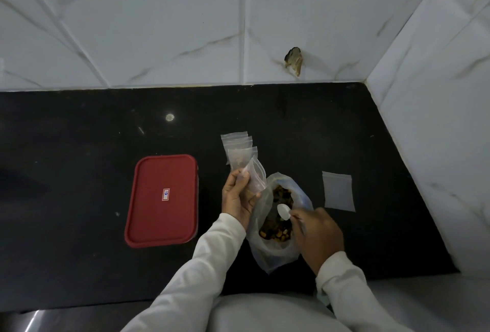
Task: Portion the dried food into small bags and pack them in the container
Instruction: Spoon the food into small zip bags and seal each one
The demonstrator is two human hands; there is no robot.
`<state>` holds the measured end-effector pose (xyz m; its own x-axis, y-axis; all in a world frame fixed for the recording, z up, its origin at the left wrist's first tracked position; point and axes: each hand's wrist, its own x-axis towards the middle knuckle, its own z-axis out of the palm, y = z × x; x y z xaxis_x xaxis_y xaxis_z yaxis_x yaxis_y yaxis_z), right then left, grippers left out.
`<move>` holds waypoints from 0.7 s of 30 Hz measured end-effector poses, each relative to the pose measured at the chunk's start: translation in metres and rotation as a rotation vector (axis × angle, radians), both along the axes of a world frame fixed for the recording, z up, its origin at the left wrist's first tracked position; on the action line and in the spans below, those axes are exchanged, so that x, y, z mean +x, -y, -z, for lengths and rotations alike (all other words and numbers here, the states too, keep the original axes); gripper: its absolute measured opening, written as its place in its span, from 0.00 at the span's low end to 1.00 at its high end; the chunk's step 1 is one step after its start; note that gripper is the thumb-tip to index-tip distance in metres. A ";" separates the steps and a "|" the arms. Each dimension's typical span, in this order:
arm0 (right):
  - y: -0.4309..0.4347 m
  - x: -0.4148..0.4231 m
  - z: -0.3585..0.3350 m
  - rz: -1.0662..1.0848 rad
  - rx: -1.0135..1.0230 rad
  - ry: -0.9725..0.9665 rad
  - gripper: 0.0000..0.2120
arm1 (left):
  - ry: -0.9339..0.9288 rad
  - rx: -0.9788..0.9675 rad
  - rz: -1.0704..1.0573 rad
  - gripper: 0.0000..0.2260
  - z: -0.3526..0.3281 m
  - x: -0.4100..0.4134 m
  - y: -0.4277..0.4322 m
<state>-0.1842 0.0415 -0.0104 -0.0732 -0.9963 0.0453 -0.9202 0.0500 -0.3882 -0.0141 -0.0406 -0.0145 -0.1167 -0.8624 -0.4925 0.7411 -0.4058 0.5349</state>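
A large clear bag of brown dried food lies open on the black counter. My left hand holds a small clear zip bag upright just left of the big bag's mouth. My right hand grips a white plastic spoon, its bowl over the dried food. Several small zip bags lie fanned out behind my left hand; one seems to hold some food. Another small empty bag lies flat to the right. The container with a red lid stands closed at the left.
White marbled tiles form the back wall and the right wall, closing the corner. A chipped hole marks the back wall. The counter's front edge runs below my forearms.
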 end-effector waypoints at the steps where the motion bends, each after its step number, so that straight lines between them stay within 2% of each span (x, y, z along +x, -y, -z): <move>1: 0.002 -0.002 0.001 -0.009 -0.002 -0.017 0.02 | -0.005 0.016 -0.006 0.05 0.000 -0.001 -0.002; 4: 0.011 -0.008 -0.001 -0.048 0.081 -0.052 0.06 | -0.024 0.071 -0.024 0.07 0.002 -0.007 -0.008; 7: 0.027 -0.018 0.001 -0.002 0.299 -0.055 0.13 | -0.026 0.142 -0.042 0.08 0.001 -0.014 -0.013; 9: 0.035 -0.022 -0.002 -0.068 0.419 -0.098 0.18 | -0.031 0.186 -0.059 0.05 0.000 -0.020 -0.015; 13: 0.046 -0.024 -0.017 -0.147 0.290 -0.139 0.12 | -0.045 0.214 -0.074 0.02 -0.005 -0.032 -0.010; 16: 0.050 -0.027 -0.019 -0.116 0.328 -0.130 0.12 | -0.014 0.239 -0.116 0.06 -0.008 -0.038 -0.004; 18: 0.050 -0.027 -0.021 -0.057 0.254 -0.046 0.15 | 0.021 0.223 -0.136 0.09 -0.009 -0.040 0.001; 21: 0.050 -0.013 -0.038 0.012 0.085 0.241 0.18 | 0.129 0.172 -0.152 0.07 -0.011 -0.042 0.004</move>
